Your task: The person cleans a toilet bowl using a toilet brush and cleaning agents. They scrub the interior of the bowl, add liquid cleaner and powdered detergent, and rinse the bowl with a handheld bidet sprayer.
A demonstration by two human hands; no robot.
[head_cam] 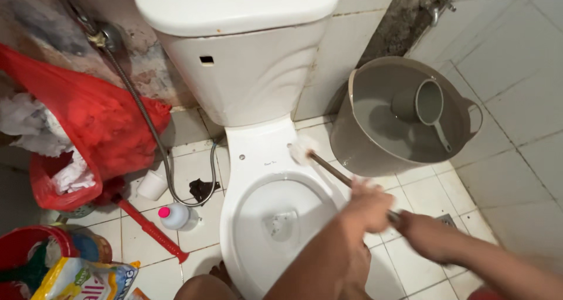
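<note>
Both hands grip a brush (328, 166) by its dark handle: the left hand (370, 205) is closed around the middle, the right hand (423, 232) closed around the near end. The white brush head rests on the toilet (258, 159) rim's back right, near the grey bucket (375, 150) holding a dipper (428, 106).

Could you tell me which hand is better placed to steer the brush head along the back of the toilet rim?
Probably the left hand: it grips the brush handle nearer the head; the right hand holds its far end.
</note>
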